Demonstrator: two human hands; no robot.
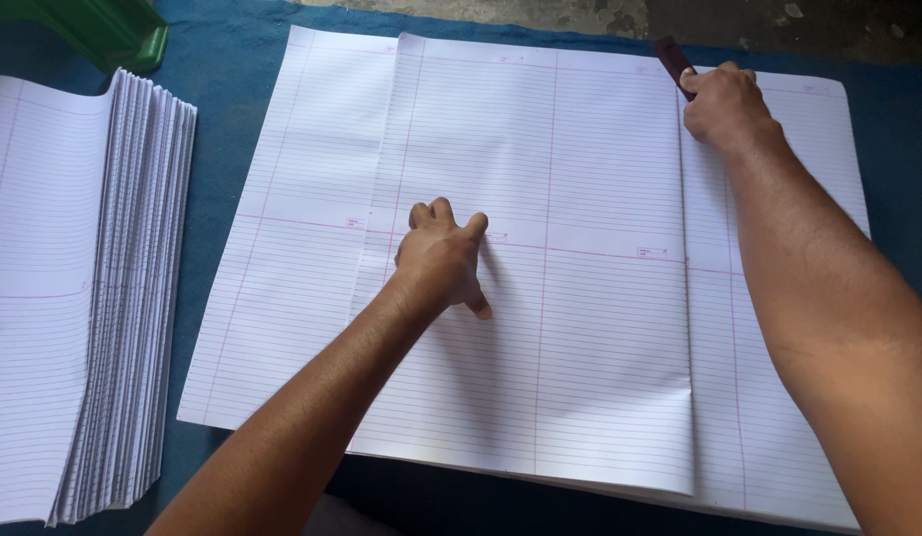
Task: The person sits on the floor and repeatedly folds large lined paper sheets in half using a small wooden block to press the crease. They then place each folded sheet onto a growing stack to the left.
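Ruled paper [600, 328], a large white sheet printed with fine lines and pink margin rules, is spread flat over a blue cloth [227, 74] and is taken as the landmark for everything else. Its near edge is seen to overhang a second, wider ruled sheet [282, 298], which shows out from under it on the left and right sides.

Near the middle of the ruled paper the left hand [443, 260] is pressed down, knuckles up, with the fingers curled under and the thumb stretched out flat on the page; nothing is gripped by it, and the sheet is simply held in place. The left forearm is laid across the near edge of the paper.

Well off to the left of the ruled paper, apart from it on the cloth, a thick stack of folded ruled sheets [93, 298] is set, its fanned edges turned toward the paper.

At the far right edge of the ruled paper the right hand [724, 104] is closed around a dark red-brown tool [674, 62], of which only the upper end is seen beyond the fingers; the tool is laid along the paper's right-hand edge. What kind of tool it is cannot be told.

Beyond the far left corner a green plastic object [103, 30] is partly shown, and a bare grey floor [779, 25] is seen past the cloth.
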